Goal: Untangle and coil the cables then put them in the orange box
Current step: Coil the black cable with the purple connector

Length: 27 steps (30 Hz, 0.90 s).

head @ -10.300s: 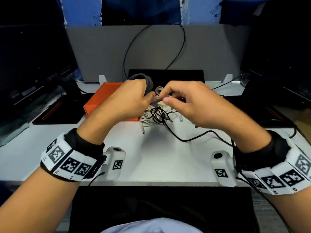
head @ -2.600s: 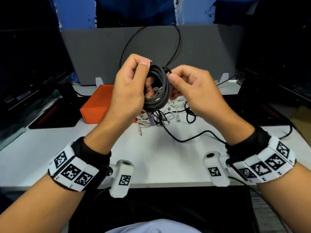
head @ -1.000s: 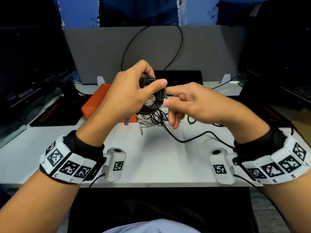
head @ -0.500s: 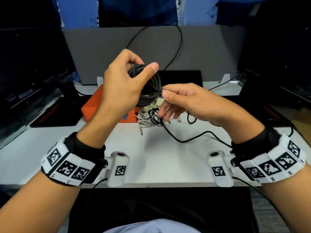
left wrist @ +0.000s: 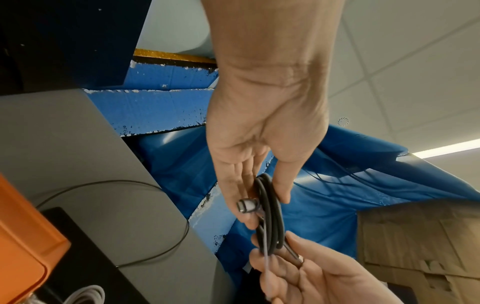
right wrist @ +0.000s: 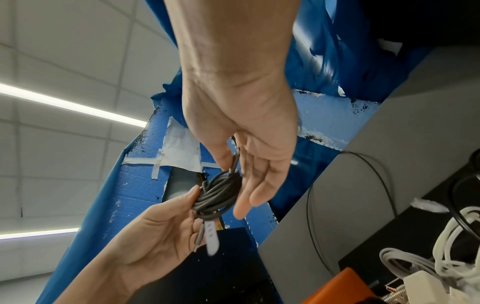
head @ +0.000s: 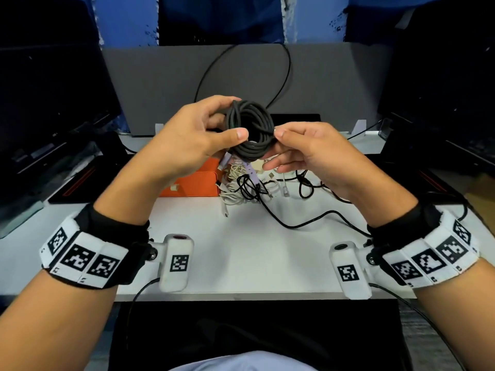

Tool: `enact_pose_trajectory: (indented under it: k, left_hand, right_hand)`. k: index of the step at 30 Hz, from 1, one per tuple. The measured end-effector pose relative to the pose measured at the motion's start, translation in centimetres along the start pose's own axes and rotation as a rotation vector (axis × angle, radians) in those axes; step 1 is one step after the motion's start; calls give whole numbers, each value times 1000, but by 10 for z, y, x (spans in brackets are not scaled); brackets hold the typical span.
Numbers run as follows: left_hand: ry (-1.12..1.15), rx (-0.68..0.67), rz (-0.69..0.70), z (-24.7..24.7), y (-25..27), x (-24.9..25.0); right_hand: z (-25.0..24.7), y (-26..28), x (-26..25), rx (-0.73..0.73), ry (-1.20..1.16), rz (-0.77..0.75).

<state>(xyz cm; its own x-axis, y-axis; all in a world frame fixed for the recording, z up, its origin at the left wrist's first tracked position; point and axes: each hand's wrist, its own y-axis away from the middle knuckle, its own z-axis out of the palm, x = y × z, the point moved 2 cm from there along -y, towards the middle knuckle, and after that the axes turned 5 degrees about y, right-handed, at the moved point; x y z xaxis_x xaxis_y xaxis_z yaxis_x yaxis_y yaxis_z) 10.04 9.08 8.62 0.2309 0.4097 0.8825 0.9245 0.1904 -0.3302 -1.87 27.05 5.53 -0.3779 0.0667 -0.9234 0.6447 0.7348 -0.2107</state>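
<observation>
A dark grey cable coil point(head: 247, 145) hangs in the air above the desk, its ring facing me. My left hand point(head: 233, 119) grips its left side, thumb in front and fingers behind. My right hand point(head: 276, 145) pinches the right rim with the thumb point(head: 280, 133) on top. A pale purple strap point(head: 250, 171) dangles below the coil. In the left wrist view a silver plug point(left wrist: 245, 205) lies against my fingers beside the coil point(left wrist: 270, 216). The orange box point(head: 192, 180) sits on the desk under my left hand. A tangle of white and black cables point(head: 246, 186) lies to its right.
A black cable point(head: 294, 223) trails from the tangle toward my right wrist. Dark monitors stand at both sides, and a grey partition point(head: 321, 84) with a thin black wire closes the back. The white desk point(head: 241, 258) stretches in front of me.
The coil has turned to face me. My right hand moved from under the coil to pinch its right rim. My left hand keeps its hold.
</observation>
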Motion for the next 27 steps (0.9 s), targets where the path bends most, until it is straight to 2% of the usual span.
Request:
enact_pose_trajectory:
  k: [5, 14, 23, 25, 27]
  left_hand:
    - [43, -2, 25, 4, 1, 0]
    - [17, 68, -35, 2, -6, -13]
    - [54, 100, -80, 4, -12, -24]
    - [48, 119, -94, -3, -16, -30]
    - [47, 146, -122, -13, -20, -38]
  right_hand:
    - [-4, 1, -1, -57, -142, 48]
    - [-3, -1, 1, -4, -59, 9]
    - [-3, -4, 9, -56, -164, 43]
    - [-5, -4, 12, -91, -119, 67]
    - [-11, -2, 17, -116, 93, 87]
